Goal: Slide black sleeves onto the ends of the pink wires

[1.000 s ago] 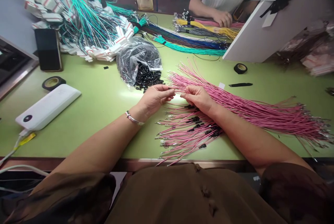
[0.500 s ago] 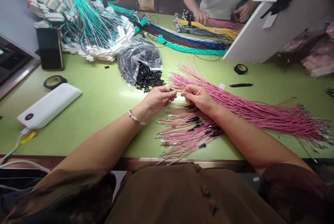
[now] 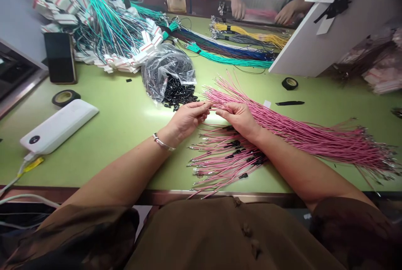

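Observation:
My left hand point(image 3: 192, 115), with a silver bangle at its wrist, is closed in a pinch over a small black connector, now mostly covered by the fingertips. Facing it, my right hand point(image 3: 237, 118) grips a pink wire, whose end runs to the left fingertips. Just behind my left hand is a heap of small black connectors point(image 3: 179, 94), spilling from a clear plastic bag point(image 3: 157, 68). Loose pink wires point(image 3: 292, 131) with metal terminals fan out to the right. Below my right hand lie more pink wires with black connectors point(image 3: 232, 144) on them.
A phone point(image 3: 59, 58), a tape roll point(image 3: 65, 98) and a white power bank point(image 3: 59, 127) lie at left. Bundled cables point(image 3: 103, 22) fill the back left. Another tape roll point(image 3: 289, 83) sits by a white panel point(image 3: 307, 39). Across the table a co-worker's hands point(image 3: 238, 9) handle wires.
My hands have drawn slightly left, and the black piece seen in my left fingertips is now covered. The co-worker's hands have shifted and lifted pink wires.

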`<state>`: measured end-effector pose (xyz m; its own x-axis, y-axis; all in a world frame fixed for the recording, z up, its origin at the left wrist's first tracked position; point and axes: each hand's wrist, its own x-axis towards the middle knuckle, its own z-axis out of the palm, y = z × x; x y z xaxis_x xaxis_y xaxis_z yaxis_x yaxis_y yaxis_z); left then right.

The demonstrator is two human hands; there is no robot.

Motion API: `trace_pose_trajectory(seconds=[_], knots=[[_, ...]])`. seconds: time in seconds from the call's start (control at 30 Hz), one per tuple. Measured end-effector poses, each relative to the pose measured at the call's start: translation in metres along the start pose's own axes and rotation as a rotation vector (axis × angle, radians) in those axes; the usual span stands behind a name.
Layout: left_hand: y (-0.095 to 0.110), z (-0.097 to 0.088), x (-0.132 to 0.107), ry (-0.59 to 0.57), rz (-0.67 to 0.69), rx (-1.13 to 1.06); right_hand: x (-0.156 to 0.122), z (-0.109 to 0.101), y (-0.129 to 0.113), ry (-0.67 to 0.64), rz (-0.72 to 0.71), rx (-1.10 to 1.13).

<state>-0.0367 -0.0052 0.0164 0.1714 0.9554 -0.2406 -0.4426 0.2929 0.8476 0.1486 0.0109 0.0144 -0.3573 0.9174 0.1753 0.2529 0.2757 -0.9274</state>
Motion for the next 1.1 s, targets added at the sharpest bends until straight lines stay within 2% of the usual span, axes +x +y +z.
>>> trace_pose_trajectory(seconds=[0.17,0.3,0.43,0.53,0.63,0.73,0.83,0.97,1.1], knots=[[0.000,0.001,-0.001,0.018,-0.009,-0.020,-0.003,0.002,-0.005,0.059,-0.073,-0.123],[-0.003,0.002,0.000,0.034,0.000,-0.045,-0.001,0.002,0.000,0.066,-0.072,-0.169],[-0.008,0.006,0.000,-0.028,-0.030,-0.037,-0.001,0.002,0.002,0.060,-0.103,-0.132],[-0.011,0.007,0.000,-0.064,-0.036,0.013,-0.002,0.001,0.000,-0.007,-0.060,-0.051],[-0.011,0.006,0.000,-0.084,0.003,0.088,0.000,-0.001,0.002,-0.069,0.063,0.079],[-0.012,0.005,-0.001,-0.078,0.012,0.175,0.005,-0.004,0.005,0.033,0.127,0.179],[-0.013,0.008,-0.003,-0.079,0.027,0.321,0.010,-0.007,0.006,0.117,0.077,0.116],[-0.016,0.018,-0.005,-0.085,0.119,0.545,0.010,-0.005,-0.001,0.006,-0.010,-0.026],[-0.021,0.022,-0.003,-0.092,0.226,0.673,0.007,0.001,-0.002,-0.110,-0.080,-0.070]])
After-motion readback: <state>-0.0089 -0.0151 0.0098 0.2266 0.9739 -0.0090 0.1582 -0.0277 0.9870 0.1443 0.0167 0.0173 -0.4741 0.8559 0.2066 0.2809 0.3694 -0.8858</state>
